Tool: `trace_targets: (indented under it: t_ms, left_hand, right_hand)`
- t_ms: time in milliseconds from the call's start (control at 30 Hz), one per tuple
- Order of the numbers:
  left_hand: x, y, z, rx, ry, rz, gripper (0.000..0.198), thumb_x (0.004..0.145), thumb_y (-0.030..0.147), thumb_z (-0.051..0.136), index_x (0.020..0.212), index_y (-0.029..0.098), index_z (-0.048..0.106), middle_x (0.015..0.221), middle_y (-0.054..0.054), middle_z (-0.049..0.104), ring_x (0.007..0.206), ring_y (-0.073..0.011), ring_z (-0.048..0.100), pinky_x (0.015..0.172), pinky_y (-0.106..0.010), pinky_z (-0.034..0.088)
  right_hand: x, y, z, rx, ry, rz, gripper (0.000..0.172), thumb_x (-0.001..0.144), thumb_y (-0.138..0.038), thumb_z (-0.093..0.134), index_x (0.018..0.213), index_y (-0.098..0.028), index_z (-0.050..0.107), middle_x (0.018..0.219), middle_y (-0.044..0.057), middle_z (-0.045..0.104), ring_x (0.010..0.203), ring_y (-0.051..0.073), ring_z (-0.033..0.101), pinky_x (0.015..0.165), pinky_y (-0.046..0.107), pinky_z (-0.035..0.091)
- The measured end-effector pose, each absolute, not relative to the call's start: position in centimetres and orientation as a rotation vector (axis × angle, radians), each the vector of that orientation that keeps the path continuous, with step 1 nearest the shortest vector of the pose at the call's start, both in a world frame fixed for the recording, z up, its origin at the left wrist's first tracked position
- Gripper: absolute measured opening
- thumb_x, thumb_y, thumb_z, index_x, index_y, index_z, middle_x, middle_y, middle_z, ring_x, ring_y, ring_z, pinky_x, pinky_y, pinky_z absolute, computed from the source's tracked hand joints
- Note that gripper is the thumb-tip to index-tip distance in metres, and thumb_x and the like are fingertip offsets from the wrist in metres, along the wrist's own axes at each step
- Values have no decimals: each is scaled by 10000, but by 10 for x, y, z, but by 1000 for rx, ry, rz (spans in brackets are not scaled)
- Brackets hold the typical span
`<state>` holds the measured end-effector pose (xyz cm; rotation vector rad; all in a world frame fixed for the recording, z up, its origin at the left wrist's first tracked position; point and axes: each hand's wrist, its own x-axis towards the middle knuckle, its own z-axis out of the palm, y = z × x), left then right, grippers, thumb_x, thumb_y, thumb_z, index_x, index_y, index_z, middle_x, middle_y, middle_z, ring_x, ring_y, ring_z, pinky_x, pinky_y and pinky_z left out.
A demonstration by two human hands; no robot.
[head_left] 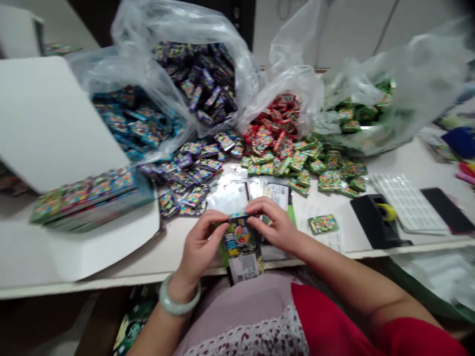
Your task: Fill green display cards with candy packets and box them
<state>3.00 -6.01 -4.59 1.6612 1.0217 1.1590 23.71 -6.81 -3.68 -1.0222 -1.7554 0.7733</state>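
Note:
My left hand (203, 242) pinches the upper left corner of a dark printed packet (243, 242) with green edges and a pale label. On the packet's upper right corner, the fingers of my right hand (272, 222) are closed as well. A strip of blue shows along its top edge between the two hands. The packet hangs over the table's front edge, close to my body. Just beyond it lie more flat packets (278, 194) with clear tops. To the right of my right hand, a single small green packet (322, 224) lies on paper.
Clear bags at the back hold small blue (137, 118), purple (208, 89), red (276, 121) and green packets (349, 116), some spilled forward. At left stands an open white box (55, 113) with a packed row (92, 198). A tape dispenser (378, 217) and label sheets (408, 202) lie right.

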Motion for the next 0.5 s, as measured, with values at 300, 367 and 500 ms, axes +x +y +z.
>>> trace_targets:
  t_ms: [300, 367, 500]
  left_hand:
    - [37, -48, -56, 1664, 1207, 1220, 126, 766, 250, 694, 887, 251, 658, 917, 6, 663, 905, -165, 611, 857, -292, 496]
    - [36, -47, -59, 1635, 1280, 1238, 147, 732, 273, 721, 872, 269, 676, 912, 7, 674, 898, -182, 618, 857, -318, 504]
    - [35, -46, -63, 1551, 1394, 1279, 193, 680, 294, 752, 860, 338, 700, 900, 18, 684, 884, -231, 626, 904, -427, 506]
  right_hand:
    - [288, -67, -45, -1112, -1647, 937, 252, 884, -294, 597, 1112, -187, 596, 1139, 75, 630, 1029, 155, 595, 835, 285, 496]
    - [337, -68, -47, -1485, -1574, 859, 214, 891, -269, 580, 1080, -178, 624, 1103, 69, 651, 995, 156, 605, 833, 285, 483]
    - [421, -76, -62, -2280, -1534, 583, 149, 880, -201, 568, 959, -158, 687, 1003, 82, 666, 907, 178, 609, 830, 294, 437]
